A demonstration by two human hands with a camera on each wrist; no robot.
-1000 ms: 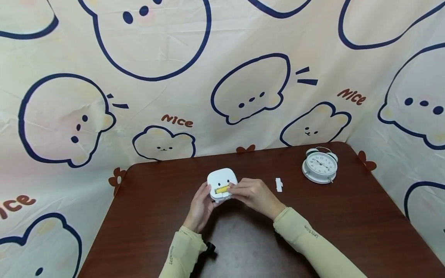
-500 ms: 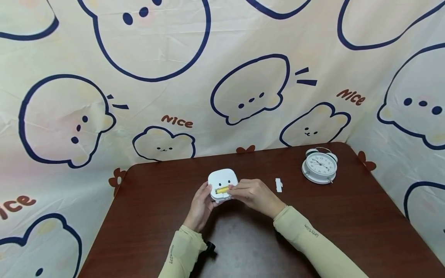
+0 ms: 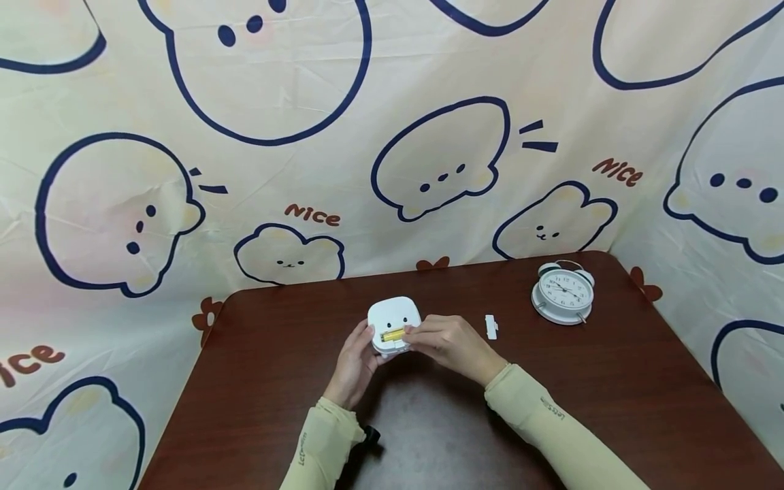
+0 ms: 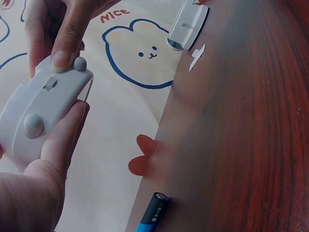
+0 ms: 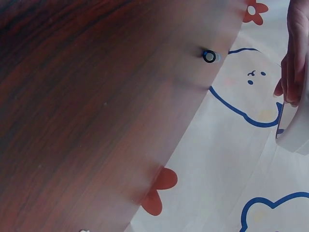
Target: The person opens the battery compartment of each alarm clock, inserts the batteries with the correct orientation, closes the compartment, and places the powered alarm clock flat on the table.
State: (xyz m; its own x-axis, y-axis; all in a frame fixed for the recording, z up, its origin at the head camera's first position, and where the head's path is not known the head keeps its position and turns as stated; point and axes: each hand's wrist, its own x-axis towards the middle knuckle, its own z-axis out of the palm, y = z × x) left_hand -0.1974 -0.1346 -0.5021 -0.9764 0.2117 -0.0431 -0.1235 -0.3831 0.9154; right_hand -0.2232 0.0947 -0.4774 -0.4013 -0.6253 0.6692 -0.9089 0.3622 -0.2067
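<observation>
The yellow battery (image 3: 390, 335) already sits in the open slot of the small white clock (image 3: 394, 327) at the middle of the table (image 3: 612, 381), its little cover (image 3: 491, 326) still lies off to the right, my left hand (image 3: 353, 364) curls around the clock, and my right hand (image 3: 450, 344) pinches at the battery.

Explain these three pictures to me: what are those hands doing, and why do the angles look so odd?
No machine here: a person wears three cameras. The wide picture comes from the head; the two tilted ones come from the wrists. The left hand grips a small white clock, back side up, with a yellow battery in its open slot. The right hand pinches at that battery. On the brown table lie a small white cover and a white alarm clock. The left wrist view also shows a blue and black battery at the table edge.
</observation>
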